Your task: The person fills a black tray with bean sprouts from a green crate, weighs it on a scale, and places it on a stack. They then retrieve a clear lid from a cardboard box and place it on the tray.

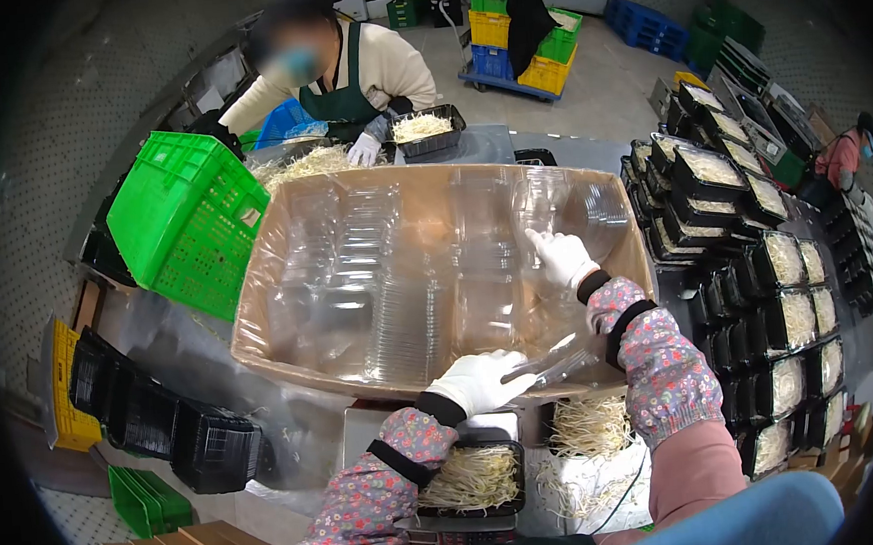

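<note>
Left hand (478, 382) was clamped on a clear lid (554, 363) at the cardboard box (257, 283) rim. Right hand (561, 257) reached inside onto stacked lids (404, 314), grip unclear, probably closed.

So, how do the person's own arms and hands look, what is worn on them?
Both the left hand and the right hand wear white gloves with dark cuffs. Over each forearm is a floral sleeve cover, grey with small pink flowers, edged with black bands. Above it, on the right arm, a pink sleeve shows.
</note>
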Available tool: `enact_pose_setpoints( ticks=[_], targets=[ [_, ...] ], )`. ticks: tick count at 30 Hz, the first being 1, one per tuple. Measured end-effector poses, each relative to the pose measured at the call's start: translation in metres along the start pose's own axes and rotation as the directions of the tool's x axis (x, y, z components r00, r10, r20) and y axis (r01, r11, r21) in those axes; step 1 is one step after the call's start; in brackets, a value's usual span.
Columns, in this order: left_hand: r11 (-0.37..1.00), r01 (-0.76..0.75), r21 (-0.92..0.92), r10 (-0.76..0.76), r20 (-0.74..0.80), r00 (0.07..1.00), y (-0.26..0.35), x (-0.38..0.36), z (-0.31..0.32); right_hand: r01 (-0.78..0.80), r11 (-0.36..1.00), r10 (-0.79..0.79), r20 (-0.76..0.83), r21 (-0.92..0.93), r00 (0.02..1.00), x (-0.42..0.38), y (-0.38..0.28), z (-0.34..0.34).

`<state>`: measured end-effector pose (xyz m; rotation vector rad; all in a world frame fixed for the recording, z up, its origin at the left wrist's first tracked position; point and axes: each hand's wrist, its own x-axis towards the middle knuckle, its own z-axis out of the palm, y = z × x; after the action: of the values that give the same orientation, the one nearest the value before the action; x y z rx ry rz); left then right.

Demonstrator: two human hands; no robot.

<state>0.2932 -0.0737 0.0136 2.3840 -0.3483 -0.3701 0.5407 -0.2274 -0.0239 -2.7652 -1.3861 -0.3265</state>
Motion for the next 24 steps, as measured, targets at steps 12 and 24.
enact_pose_setpoints(
  ticks=[12, 24],
  targets=[
    [0.942, -0.153, 0.298, 0.158, 0.008, 0.987, -0.001, 0.001, -0.006, 0.127, 0.873, -0.307, 0.327, 0.472, 0.894, -0.033, -0.013, -0.078],
    [0.741, 0.213, -0.637, -0.538, -0.373, 0.756, -0.104, 0.055, 0.026, -0.095, 0.913, -0.153, 0.548, 0.397, 0.823, -0.073, -0.036, -0.084]
  ],
)
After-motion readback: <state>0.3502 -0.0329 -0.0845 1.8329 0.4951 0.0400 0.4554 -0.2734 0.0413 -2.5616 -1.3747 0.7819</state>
